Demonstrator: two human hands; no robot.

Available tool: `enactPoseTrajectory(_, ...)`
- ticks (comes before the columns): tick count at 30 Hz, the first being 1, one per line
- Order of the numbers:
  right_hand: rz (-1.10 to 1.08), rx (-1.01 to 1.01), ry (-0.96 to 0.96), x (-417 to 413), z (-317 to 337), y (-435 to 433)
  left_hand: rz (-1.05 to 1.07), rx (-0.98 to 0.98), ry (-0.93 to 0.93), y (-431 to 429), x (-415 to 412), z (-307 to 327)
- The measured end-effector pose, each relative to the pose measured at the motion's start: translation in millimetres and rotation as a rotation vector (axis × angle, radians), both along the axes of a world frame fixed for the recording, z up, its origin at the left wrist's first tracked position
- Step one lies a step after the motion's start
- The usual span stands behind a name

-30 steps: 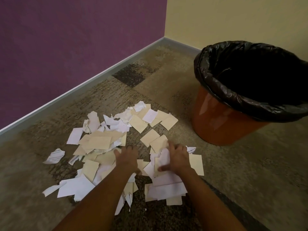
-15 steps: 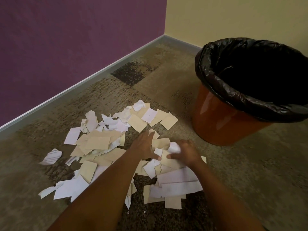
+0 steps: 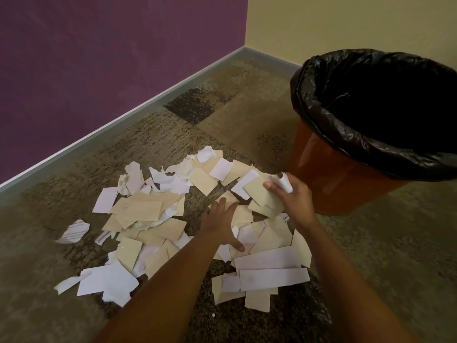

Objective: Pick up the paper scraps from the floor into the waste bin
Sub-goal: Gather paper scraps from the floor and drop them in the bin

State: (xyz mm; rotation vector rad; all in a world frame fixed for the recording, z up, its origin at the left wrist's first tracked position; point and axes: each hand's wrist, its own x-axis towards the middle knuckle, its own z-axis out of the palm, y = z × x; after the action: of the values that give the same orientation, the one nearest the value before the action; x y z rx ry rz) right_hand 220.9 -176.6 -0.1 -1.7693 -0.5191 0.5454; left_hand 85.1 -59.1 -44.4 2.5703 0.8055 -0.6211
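Several white and tan paper scraps (image 3: 148, 214) lie spread over the patterned carpet in front of me. My right hand (image 3: 295, 199) is shut on a bunch of scraps (image 3: 265, 196), tan pieces and a curled white one, held just above the pile near the bin's base. Fingers spread, my left hand (image 3: 221, 220) rests flat on the scraps in the middle of the pile, holding nothing. The orange waste bin (image 3: 329, 184) with a black liner (image 3: 358, 134) stands upright to the right, its mouth open and dark inside.
A purple wall (image 3: 99, 58) with a grey baseboard (image 3: 123, 115) runs along the left; a yellow wall (image 3: 346, 23) closes the far corner. One printed scrap (image 3: 74, 231) lies apart at the left. Bare carpet (image 3: 395, 256) stretches to the right of the pile.
My right hand has lifted with a bunch of scraps and moved right toward the bin. My left hand slid forward across the pile. The camera moved closer to the bin.
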Motion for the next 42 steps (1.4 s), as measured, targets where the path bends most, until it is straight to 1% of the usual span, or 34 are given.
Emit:
enactPoseTrajectory(6, 0.009, -0.02, -0.031, -1, 3, 8, 0.12, -0.015, 0.005, 7, 10, -2)
enactPoseTrajectory(11, -0.019, 0.0, -0.019, 1, -2, 9, 0.248, 0.041, -0.096, 9, 18, -2)
enactPoseTrajectory(15, -0.015, -0.014, -0.056, 6, -3, 8, 0.222, 0.069, -0.025, 5, 22, -4)
enactPoseTrajectory(18, -0.019, -0.023, -0.046, 9, -6, 8, 0.245, 0.034, 0.013, 3, 22, -3)
enactPoseTrajectory(20, -0.031, -0.02, -0.034, 9, -7, 7, 0.277, -0.002, 0.012, 5, 23, -3)
enactPoseTrajectory(24, -0.041, -0.021, -0.018, 8, -6, 8, 0.298, -0.136, 0.006, 8, 25, -1)
enactPoseTrajectory(26, -0.025, -0.043, -0.033, 6, -3, 9, 0.331, -0.161, -0.012, 10, 25, -1)
enactPoseTrajectory(28, -0.023, -0.057, -0.045, 7, 0, 9, 0.321, -0.125, -0.029, 11, 25, 1)
enactPoseTrajectory(31, -0.05, -0.041, -0.054, 6, 7, 11, 0.266, 0.012, -0.035, 8, 25, 5)
enactPoseTrajectory(33, -0.054, -0.046, -0.101, 5, 14, 14, 0.273, 0.029, -0.041, 7, 25, 8)
enactPoseTrajectory(37, -0.008, -0.063, -0.228, 1, 35, 21, 0.32, -0.061, -0.092, 7, 25, 18)
enactPoseTrajectory(42, -0.004, 0.011, -0.31, -7, 69, 29, 0.364, -0.145, -0.152, 6, 20, 37)
